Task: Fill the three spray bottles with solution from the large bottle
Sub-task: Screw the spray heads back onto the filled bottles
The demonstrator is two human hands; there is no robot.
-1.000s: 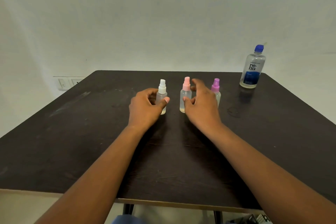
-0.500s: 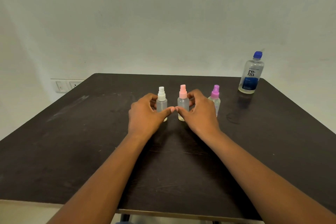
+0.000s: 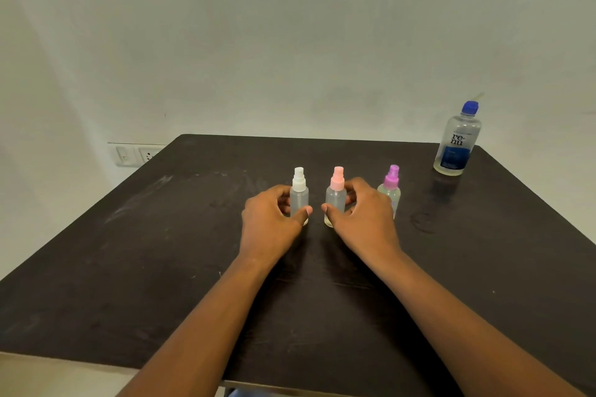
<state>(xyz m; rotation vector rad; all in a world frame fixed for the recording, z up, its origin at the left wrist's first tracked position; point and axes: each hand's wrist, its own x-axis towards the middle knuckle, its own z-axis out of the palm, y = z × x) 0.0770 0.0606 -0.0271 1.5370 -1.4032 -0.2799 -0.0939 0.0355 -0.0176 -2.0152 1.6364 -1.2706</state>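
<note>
Head view shows a big dark brown wooden table (image 3: 161, 267) with everything on it. Far off to the right of both hands, well apart from them, stands the large clear plastic bottle with a blue cap and blue label (image 3: 457, 142). It stands straight up with its cap on.

Next come the hands. The left hand (image 3: 269, 222) curls its fingers and thumb round the small clear plastic spray bottle with a white top (image 3: 299, 195). The right hand (image 3: 364, 219) curls round the small clear plastic spray bottle with a pink top (image 3: 336, 196). Both bottles stand upright on the table, and both holds look snug, not wide. The two thumbs sit near each other but do not touch.

Just past the right hand, on its far right side, stands the small clear plastic spray bottle with a purple top (image 3: 391, 187). No hand touches it.

I think this is the very start: all three spray tops are on, and nothing is poured yet. The next move likely needs a top twisted off. That takes one hand keeping the bottle steady while the other turns the top.
</note>
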